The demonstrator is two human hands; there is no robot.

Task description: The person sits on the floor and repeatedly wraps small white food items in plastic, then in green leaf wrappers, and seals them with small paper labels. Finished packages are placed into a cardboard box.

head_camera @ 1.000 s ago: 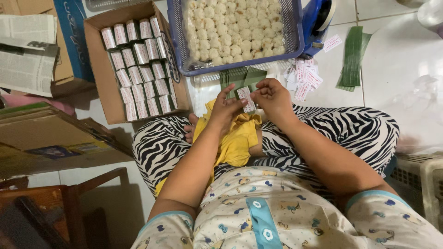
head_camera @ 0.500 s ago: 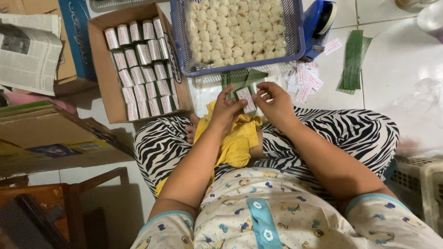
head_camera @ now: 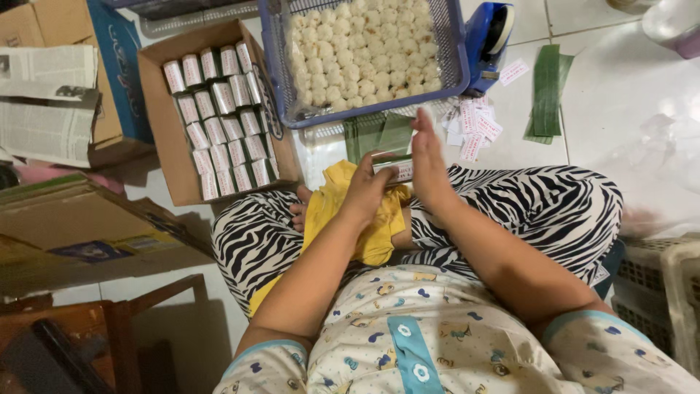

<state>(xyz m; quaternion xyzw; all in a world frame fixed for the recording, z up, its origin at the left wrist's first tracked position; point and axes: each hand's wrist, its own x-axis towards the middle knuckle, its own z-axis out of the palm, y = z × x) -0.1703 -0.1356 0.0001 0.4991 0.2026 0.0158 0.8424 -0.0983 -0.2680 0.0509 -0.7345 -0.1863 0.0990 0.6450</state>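
Observation:
I sit on the floor with zebra-striped trousers and a yellow cloth [head_camera: 343, 211] on my lap. My left hand [head_camera: 368, 191] is closed around a small wrapped packet [head_camera: 394, 168] with a paper label on it. My right hand [head_camera: 429, 164] is held flat and upright against the packet's right end, fingers straight. Just beyond my hands lie green leaf strips [head_camera: 379, 135]. A blue mesh basket [head_camera: 275, 58] full of small pale round cakes stands in front of me.
A cardboard box [head_camera: 157, 138] holding rows of wrapped packets sits at the left. A blue tape dispenser [head_camera: 487, 40], loose paper labels [head_camera: 474, 124] and more green leaf strips [head_camera: 545, 91] lie on the white tiles. Newspapers, cartons and a wooden chair are at the left, plastic crates at the right.
My right hand has gone from pinching the label on the packet to standing flat against its end. The camera view has shifted slightly; my left hand keeps its hold.

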